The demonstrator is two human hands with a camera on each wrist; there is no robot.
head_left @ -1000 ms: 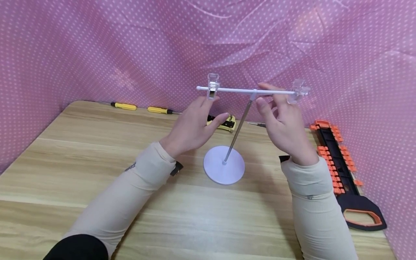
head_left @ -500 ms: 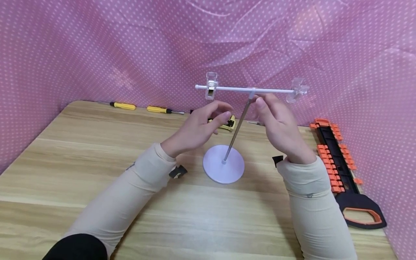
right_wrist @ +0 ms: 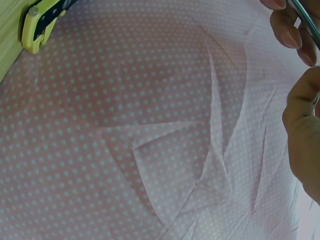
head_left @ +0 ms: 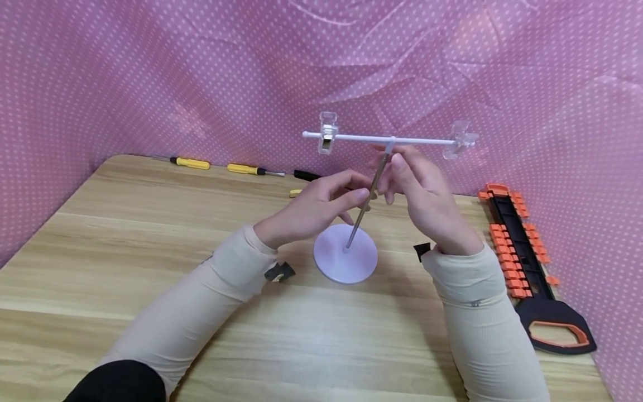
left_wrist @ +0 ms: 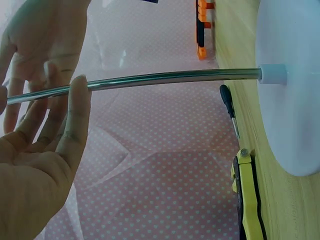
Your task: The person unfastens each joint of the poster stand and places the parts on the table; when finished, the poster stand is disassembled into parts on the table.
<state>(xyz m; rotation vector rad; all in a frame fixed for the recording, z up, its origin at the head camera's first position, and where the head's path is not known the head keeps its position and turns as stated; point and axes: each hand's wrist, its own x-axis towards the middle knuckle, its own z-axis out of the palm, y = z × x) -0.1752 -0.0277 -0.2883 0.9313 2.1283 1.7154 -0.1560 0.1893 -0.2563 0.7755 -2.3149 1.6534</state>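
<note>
A T-shaped clip display stand stands upright mid-table in the head view, with a round white base (head_left: 346,268), a thin metal pole (head_left: 369,195) and a white crossbar (head_left: 427,140). A clear plastic clip (head_left: 327,134) sits near the bar's left end, another clear clip (head_left: 458,139) near its right. My left hand (head_left: 321,204) has its thumb at the pole's middle and its fingers curled behind it. Just under the crossbar joint is my right hand (head_left: 432,201), thumb beside the pole and fingers loosely bent behind. The left wrist view shows the left fingers (left_wrist: 77,112) crossing the pole.
Along the back edge lie two yellow-handled screwdrivers (head_left: 193,163), a black handle (head_left: 305,175) and a yellow-and-black tool (left_wrist: 247,200), mostly hidden in the head view. An orange-and-black rack (head_left: 524,262) with a handle lies at the right. Pink dotted cloth (head_left: 201,84) hangs behind.
My left hand has moved from near the left clip down and right to the pole. My right hand has come down from the crossbar to just below the joint.
</note>
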